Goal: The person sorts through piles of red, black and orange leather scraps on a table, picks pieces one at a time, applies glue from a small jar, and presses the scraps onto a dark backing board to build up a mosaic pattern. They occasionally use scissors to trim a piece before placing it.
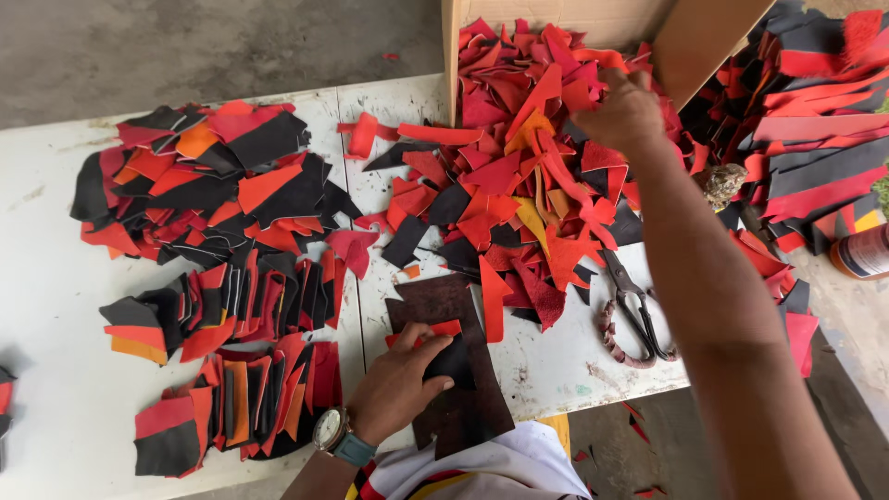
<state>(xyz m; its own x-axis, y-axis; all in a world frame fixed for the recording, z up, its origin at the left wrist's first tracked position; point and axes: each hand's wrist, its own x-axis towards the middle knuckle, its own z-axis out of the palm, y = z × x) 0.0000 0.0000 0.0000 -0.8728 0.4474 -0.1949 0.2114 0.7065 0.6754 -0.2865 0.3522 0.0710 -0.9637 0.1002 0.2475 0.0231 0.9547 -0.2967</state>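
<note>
My left hand [400, 381], with a watch on the wrist, presses flat on a small black scrap lying on a dark brown leather sheet [454, 306] at the table's near edge; a red scrap [443, 328] sits just above the fingers. My right hand [624, 113] reaches far into the big heap of red, orange and black leather scraps [519, 176] spilling from a tipped cardboard box [593, 23]. Its fingers curl into the pile; whether they hold a piece is hidden.
Overlapping rows of sorted red, black and orange pieces [222, 278] cover the left of the white table [56, 278]. Scissors with wrapped handles [634, 315] lie right of the brown sheet. More strips [815, 130] pile at far right, beside a jar [863, 252].
</note>
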